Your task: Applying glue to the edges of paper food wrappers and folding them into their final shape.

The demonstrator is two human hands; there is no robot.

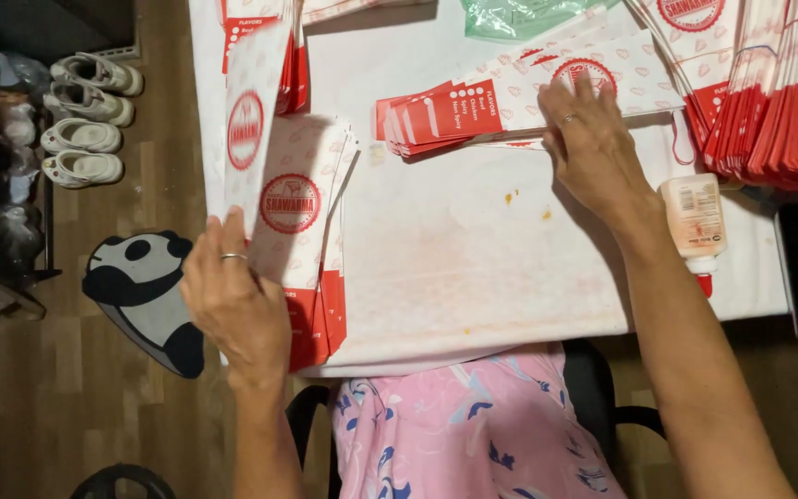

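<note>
My left hand (pixel 233 300) holds up one white and red paper bag (pixel 251 120) at the table's left edge, above a stack of the same bags (pixel 311 212) lying flat. My right hand (pixel 588 143) rests flat with fingers spread on a fanned pile of bags (pixel 501 106) at the far middle of the table. A ring shows on each hand.
The white table (pixel 473 259) has small orange stains. A glue bottle (pixel 697 222) lies by my right wrist. More bag stacks (pixel 778 92) sit at the far right, a green plastic bag (pixel 519 14) at the back. Shoes (pixel 90 120) and a panda mat (pixel 140 286) are on the floor, left.
</note>
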